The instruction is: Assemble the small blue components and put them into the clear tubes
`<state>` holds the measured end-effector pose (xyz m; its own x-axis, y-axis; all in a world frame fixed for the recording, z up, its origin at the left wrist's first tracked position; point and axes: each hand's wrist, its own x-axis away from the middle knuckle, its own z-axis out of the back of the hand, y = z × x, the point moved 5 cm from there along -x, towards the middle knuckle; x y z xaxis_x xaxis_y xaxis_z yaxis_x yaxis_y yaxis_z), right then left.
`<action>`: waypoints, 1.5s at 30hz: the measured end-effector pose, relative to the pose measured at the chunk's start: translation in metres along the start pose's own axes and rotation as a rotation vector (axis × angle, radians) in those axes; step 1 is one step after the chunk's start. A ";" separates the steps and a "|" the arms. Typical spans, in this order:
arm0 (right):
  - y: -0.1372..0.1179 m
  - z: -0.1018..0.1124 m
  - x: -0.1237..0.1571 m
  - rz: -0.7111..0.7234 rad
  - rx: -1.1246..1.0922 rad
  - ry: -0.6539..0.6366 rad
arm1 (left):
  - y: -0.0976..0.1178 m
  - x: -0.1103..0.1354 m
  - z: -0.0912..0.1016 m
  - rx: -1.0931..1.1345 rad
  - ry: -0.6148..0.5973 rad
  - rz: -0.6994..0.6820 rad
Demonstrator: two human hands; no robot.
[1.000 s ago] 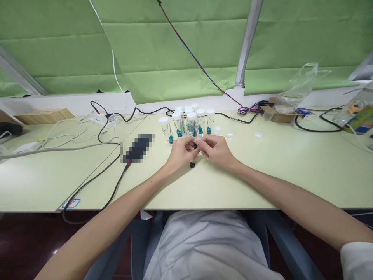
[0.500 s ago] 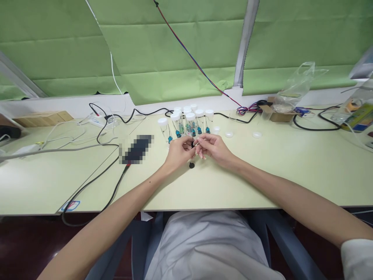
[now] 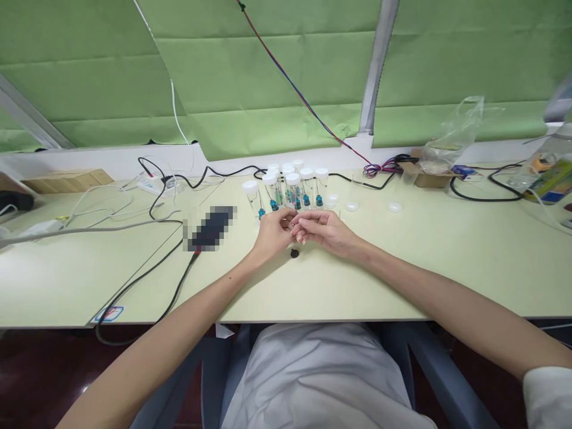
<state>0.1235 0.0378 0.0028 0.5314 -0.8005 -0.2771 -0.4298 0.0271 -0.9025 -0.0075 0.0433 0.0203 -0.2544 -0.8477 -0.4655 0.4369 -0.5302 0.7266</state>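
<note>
My left hand (image 3: pixel 273 233) and my right hand (image 3: pixel 329 233) meet over the table, fingertips touching. The left one is closed in a pinch; a thin dark stem seems to rise from its fingertips, but most of what it holds is hidden. Curled fingers on the right hand cover whatever is in them. Just below the hands lies a small round black piece (image 3: pixel 294 253). Behind them stands a cluster of clear tubes with white caps (image 3: pixel 292 178), several with teal pieces (image 3: pixel 274 205) inside.
White round caps (image 3: pixel 351 206) lie right of the tubes, with another cap (image 3: pixel 394 207) further right. A blurred dark device (image 3: pixel 211 229) with a black cable lies to the left. At the back right are a cardboard box (image 3: pixel 431 177) and a clear plastic bag (image 3: pixel 456 134).
My right hand's fingers have shifted slightly left and curled further over the left fingertips, covering the dark piece that showed between them. My left hand stays nearly still.
</note>
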 end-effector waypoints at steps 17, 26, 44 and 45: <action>0.011 0.003 -0.002 -0.169 -0.235 0.009 | 0.002 0.000 0.002 0.006 0.007 0.020; -0.002 -0.003 0.000 0.066 0.149 0.059 | -0.001 -0.001 0.002 -0.008 0.022 -0.003; -0.022 -0.001 0.011 0.510 1.361 0.265 | -0.003 0.000 0.003 -0.014 0.071 0.106; -0.022 -0.001 0.011 0.498 1.389 0.263 | -0.003 0.000 0.003 -0.014 0.071 0.106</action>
<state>0.1378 0.0274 0.0198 0.3348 -0.6161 -0.7129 0.5751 0.7330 -0.3633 -0.0115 0.0452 0.0194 -0.1445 -0.8954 -0.4212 0.4703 -0.4366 0.7669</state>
